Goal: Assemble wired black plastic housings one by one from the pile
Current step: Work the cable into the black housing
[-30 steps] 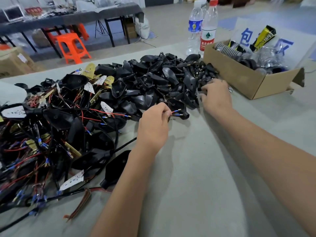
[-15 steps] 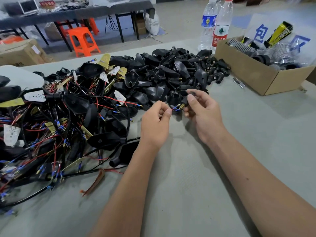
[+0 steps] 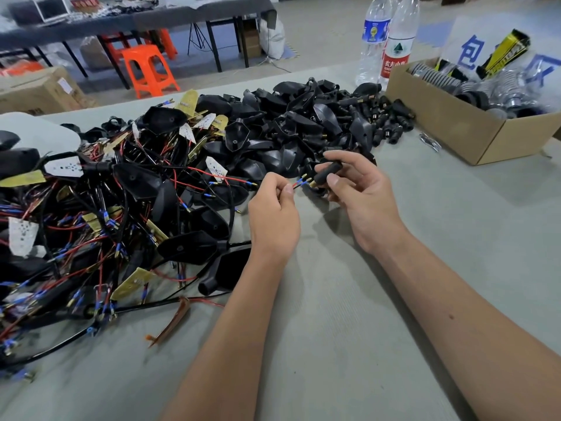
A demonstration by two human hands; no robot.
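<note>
Head view: the left hand (image 3: 274, 214) sits just left of centre, its fingers curled, thumb and forefinger pinching the thin red and blue wires (image 3: 299, 183) whose metal-tipped ends point toward two o'clock. The right hand (image 3: 361, 196), just beside it at three o'clock, has its grip half closed: thumb and fingertips hold a small black stem piece (image 3: 326, 174), tilted, brass end toward the wire tips and almost touching them. Both hands hover above the grey desk (image 3: 349, 329), at the near edge of the pile.

The pile of wired black plastic housings (image 3: 127, 208) spreads from nine o'clock to the centre, tangled with red, black and blue leads. At twelve o'clock lies a heap of bare black shells (image 3: 291, 129) and short black stems (image 3: 391, 123). At two o'clock an open cardboard box (image 3: 449, 123) holds ribbed parts; behind its far-left corner stand two clear water bottles (image 3: 385, 41). Beyond the desk, at eleven o'clock, is an orange stool (image 3: 148, 71).
</note>
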